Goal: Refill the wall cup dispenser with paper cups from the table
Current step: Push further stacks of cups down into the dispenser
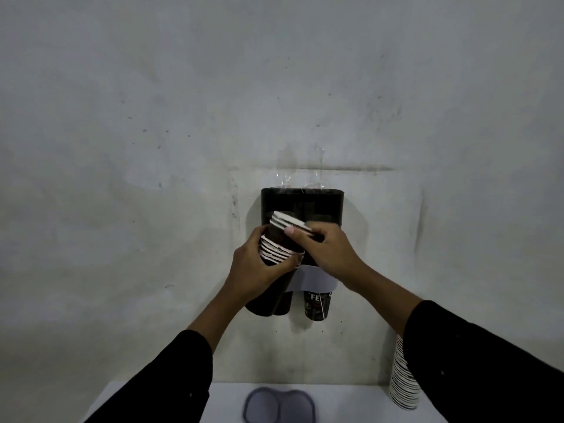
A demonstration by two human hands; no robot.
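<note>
A black wall cup dispenser (pixel 320 203) hangs on the wall at centre, with a white band near its base and dark cups (pixel 316 305) poking out below. In front of it my left hand (pixel 256 270) grips a nested stack of dark paper cups (pixel 276 250) with white rims, tilted up to the right. My right hand (pixel 329 251) pinches the top few cups (pixel 288 222) of that stack, which stand apart from the lower ones. A tall stack of cups (pixel 403 377) stands on the white table (pixel 232 395) at right, partly hidden by my right sleeve.
A grey double-lobed lid (pixel 279 406) lies flat on the table below the dispenser. The bare, stained wall fills the upper view. Clear plastic wrap (pixel 314 178) sticks up above the dispenser's top.
</note>
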